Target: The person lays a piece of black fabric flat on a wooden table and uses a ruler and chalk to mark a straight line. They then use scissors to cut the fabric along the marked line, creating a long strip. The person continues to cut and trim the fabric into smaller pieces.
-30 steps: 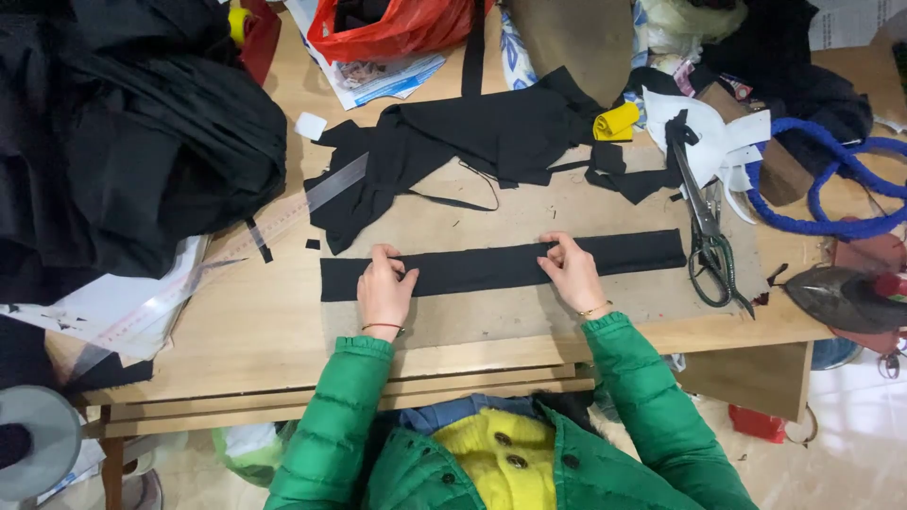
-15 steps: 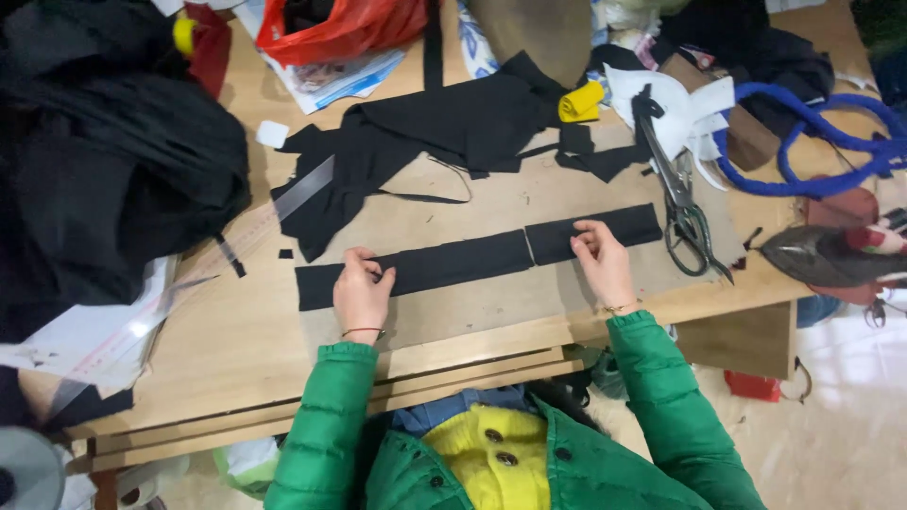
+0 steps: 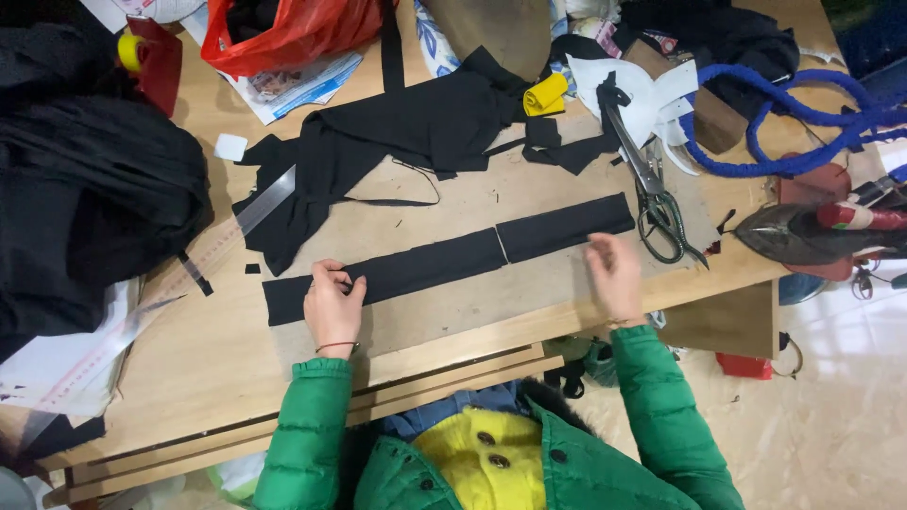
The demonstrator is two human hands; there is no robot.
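- My left hand point(image 3: 333, 307) rests on the long black fabric strip point(image 3: 453, 257), fingers curled and pinching its near edge toward the lower-left end.
- My right hand point(image 3: 614, 276) hovers just below the strip's right part, fingers loose and apart, gripping nothing.
- The strip lies flat across the middle of the frame, slanting up to the right, with a thin pale line crossing it near the centre.
- I judge it light, limp and soft, so it would sag if lifted at one point; best taken at both ends or pinched along an edge.
- It lies on a wooden table point(image 3: 217, 368), which looks smooth enough to slide cloth on.
- Scissors point(image 3: 652, 189) sit just right of the strip, a clear ruler point(image 3: 203, 260) to the left, black cloth scraps point(image 3: 406, 132) above.
- An iron point(image 3: 803, 236) sits at the right edge; pale floor shows lower right.
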